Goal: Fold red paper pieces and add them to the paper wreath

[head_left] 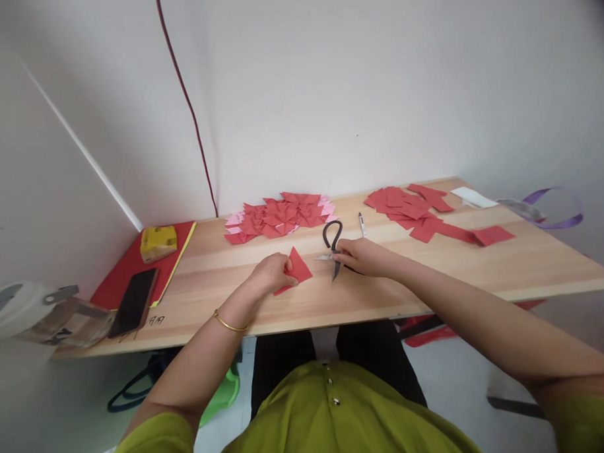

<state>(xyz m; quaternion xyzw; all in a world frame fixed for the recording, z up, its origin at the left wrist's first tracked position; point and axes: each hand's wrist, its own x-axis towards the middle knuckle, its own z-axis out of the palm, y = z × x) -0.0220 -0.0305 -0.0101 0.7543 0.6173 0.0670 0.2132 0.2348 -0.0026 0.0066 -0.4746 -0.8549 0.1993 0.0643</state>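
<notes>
So left hand (272, 272) pinches a folded red paper triangle (297, 269), right hand (358, 256) rests on black-handled scissors (334, 246), with a far pile of folded red pieces (282, 217) on the wooden tabletop (482, 266).

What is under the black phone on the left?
The phone lies on a red sheet with a yellow edge, on the wooden table. Whatever sits directly beneath the phone is covered.
</notes>
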